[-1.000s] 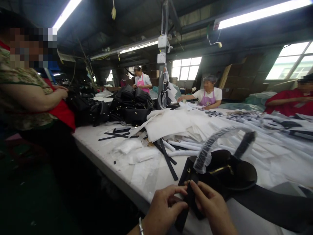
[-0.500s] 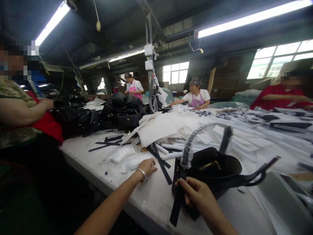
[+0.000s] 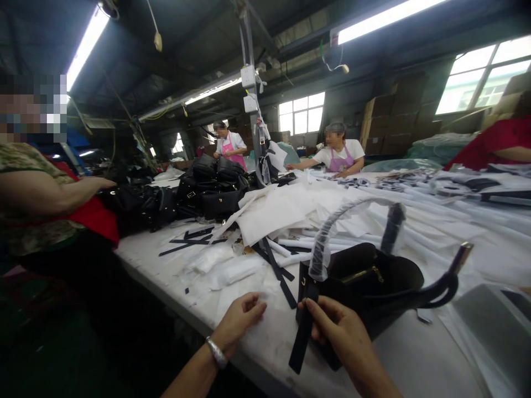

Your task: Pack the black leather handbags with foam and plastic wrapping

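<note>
A black handbag (image 3: 373, 287) with a plastic-wrapped handle (image 3: 344, 221) stands on the white table (image 3: 265, 342) in front of me. My right hand (image 3: 336, 326) pinches a black strap (image 3: 302, 337) that hangs from the bag's left side. My left hand (image 3: 243, 318) rests on the table to the left of the bag, fingers curled over thin clear plastic; what it grips, if anything, is hard to make out. The bag's long strap (image 3: 446, 284) curves up to the right.
Loose black straps (image 3: 277, 271), white wrapping sheets (image 3: 290, 210) and plastic bags (image 3: 226, 268) cover the table. A pile of black handbags (image 3: 207, 190) sits at the far left. A person (image 3: 45, 204) stands close on my left; three others work at the far side.
My left hand has drawn back from the plastic bags toward me and now lies beside the bag. My right hand keeps its pinch on the strap. The long strap's end has lifted.
</note>
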The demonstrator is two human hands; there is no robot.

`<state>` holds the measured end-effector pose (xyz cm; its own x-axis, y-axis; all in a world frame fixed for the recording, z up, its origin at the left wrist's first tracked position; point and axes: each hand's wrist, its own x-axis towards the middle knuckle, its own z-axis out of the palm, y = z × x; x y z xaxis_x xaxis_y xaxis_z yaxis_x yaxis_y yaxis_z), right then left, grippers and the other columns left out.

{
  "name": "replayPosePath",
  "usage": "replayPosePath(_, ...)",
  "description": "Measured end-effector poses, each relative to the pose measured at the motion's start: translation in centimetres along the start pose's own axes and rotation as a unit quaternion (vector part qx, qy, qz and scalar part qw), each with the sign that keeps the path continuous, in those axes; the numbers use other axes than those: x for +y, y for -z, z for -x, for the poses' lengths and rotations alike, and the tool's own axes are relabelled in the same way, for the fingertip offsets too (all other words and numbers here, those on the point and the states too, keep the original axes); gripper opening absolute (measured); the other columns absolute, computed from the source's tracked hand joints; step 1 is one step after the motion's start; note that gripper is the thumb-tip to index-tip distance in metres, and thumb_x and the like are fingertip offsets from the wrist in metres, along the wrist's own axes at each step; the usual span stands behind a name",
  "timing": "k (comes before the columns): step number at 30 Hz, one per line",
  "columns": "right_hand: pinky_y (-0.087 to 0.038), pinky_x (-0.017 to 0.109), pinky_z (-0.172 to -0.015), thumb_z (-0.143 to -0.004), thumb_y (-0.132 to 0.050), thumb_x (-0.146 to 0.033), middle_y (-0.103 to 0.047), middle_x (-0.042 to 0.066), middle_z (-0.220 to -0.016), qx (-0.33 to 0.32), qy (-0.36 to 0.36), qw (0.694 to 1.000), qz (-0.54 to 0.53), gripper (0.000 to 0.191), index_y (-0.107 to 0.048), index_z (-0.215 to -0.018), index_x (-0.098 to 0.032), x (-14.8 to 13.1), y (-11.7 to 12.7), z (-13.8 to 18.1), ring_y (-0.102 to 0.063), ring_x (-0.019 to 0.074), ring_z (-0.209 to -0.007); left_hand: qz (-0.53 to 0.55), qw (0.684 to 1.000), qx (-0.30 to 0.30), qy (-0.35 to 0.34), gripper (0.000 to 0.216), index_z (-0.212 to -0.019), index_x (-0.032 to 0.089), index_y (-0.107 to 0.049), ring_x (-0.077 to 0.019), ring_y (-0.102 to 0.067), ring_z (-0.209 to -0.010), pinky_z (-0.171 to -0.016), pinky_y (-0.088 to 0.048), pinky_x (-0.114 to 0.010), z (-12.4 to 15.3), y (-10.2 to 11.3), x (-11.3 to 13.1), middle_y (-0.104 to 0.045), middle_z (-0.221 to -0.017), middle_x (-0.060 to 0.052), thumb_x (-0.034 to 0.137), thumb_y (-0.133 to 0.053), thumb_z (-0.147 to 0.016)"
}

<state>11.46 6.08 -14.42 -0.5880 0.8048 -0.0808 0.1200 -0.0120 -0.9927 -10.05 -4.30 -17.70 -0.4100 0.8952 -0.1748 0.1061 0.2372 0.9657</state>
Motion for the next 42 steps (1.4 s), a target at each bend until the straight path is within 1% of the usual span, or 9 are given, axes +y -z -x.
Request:
replayPosePath(3,-0.035,0.022,-0.05,-0.079,-0.061,-0.066,-0.058,-0.002,-0.051,0.003,0.0,1.0,0.001,0.051,-0.073,-0.09,-0.018,0.0,0.0,0.1,-0.048,0.012,-0.049,0.027,0.999,0.006,0.027,0.045,-0.091,0.013,-0.069,-0.0136,-0.056,-0.069,-0.06,-0.038,-0.023,1.4,-1.3,0.1,-0.064,-0.08,-0.003,0.056,-0.063,-0.082)
replayPosePath(8,-0.035,0.023,-0.05,-0.078,-0.062,-0.067,-0.056,-0.002,-0.051,0.016,-0.002,1.0,-0.007,0.053,-0.074,-0.092,-0.017,0.0,-0.1,0.5,-0.048,0.013,-0.05,0.052,0.998,-0.011,0.04,0.05,-0.105,0.016,-0.071,-0.0183,-0.062,-0.081,-0.069,-0.042,-0.026,2.9,-2.1,-0.2,-0.071,-0.096,-0.008,0.055,-0.071,-0.074)
replayPosePath(16,-0.033,0.023,-0.05,-0.078,-0.063,-0.065,-0.055,-0.003,-0.05,0.025,-0.006,1.0,-0.005,0.05,-0.074,-0.091,-0.018,-0.3,-0.2,0.7,-0.045,0.0118,-0.049,0.05,0.999,0.011,0.016,0.056,-0.095,0.015,-0.073,-0.0224,-0.061,-0.082,-0.074,-0.045,-0.031,2.5,-3.5,-1.5,-0.068,-0.079,-0.004,0.066,-0.052,-0.084)
replayPosePath(24,-0.035,0.023,-0.05,-0.08,-0.063,-0.063,-0.054,-0.003,-0.051,0.023,-0.003,1.0,0.008,0.049,-0.075,-0.092,-0.017,-0.1,-0.2,0.8,-0.047,0.0121,-0.051,0.05,0.998,-0.032,-0.026,0.033,-0.082,0.016,-0.074,-0.027,-0.062,-0.097,-0.087,-0.044,-0.034,2.7,-3.3,-0.6,-0.071,-0.094,-0.009,0.048,-0.07,-0.075)
replayPosePath(27,-0.034,0.023,-0.05,-0.079,-0.063,-0.063,-0.054,-0.003,-0.05,0.035,-0.001,0.999,0.007,0.05,-0.075,-0.091,-0.016,-0.2,-0.3,0.9,-0.046,0.0119,-0.05,0.074,0.997,-0.034,0.001,0.03,-0.09,0.015,-0.07,-0.022,-0.064,-0.08,-0.073,-0.046,-0.031,3.5,-3.7,-0.5,-0.07,-0.086,-0.008,0.043,-0.064,-0.079)
replayPosePath(31,-0.034,0.023,-0.05,-0.079,-0.063,-0.064,-0.054,-0.002,-0.049,0.04,-0.004,0.999,0.012,0.05,-0.075,-0.09,-0.017,-0.3,-0.3,0.9,-0.047,0.0119,-0.05,0.097,0.995,-0.007,0.024,0.034,-0.104,0.016,-0.065,-0.0122,-0.053,-0.061,-0.057,-0.037,-0.023,4.1,-4.8,-0.7,-0.066,-0.083,-0.002,0.042,-0.059,-0.082)
replayPosePath(36,-0.034,0.023,-0.05,-0.079,-0.063,-0.064,-0.055,-0.002,-0.049,0.033,-0.012,0.999,0.015,0.051,-0.075,-0.09,-0.016,0.0,-0.3,0.9,-0.047,0.0118,-0.05,0.083,0.996,0.04,0.016,0.046,-0.091,0.014,-0.073,-0.0167,-0.056,-0.074,-0.069,-0.039,-0.026,4.1,-5.0,-0.7,-0.066,-0.078,-0.003,0.056,-0.057,-0.086)
replayPosePath(39,-0.033,0.024,-0.05,-0.078,-0.064,-0.064,-0.055,-0.002,-0.049,0.039,-0.012,0.999,0.01,0.05,-0.075,-0.089,-0.017,0.1,-0.3,0.9,-0.047,0.0122,-0.049,0.1,0.995,0.011,0.02,0.048,-0.095,0.013,-0.073,-0.0196,-0.059,-0.077,-0.072,-0.041,-0.029,4.1,-4.6,-0.6,-0.07,-0.083,-0.005,0.058,-0.06,-0.083)
replayPosePath(42,-0.033,0.024,-0.05,-0.078,-0.064,-0.064,-0.054,-0.002,-0.049,0.042,-0.013,0.999,0.005,0.049,-0.075,-0.089,-0.017,0.1,-0.2,1.0,-0.046,0.012,-0.05,0.105,0.994,-0.028,0.019,0.044,-0.083,0.012,-0.074,-0.0206,-0.06,-0.077,-0.07,-0.042,-0.028,4.3,-4.2,-0.3,-0.07,-0.081,-0.006,0.055,-0.065,-0.081)
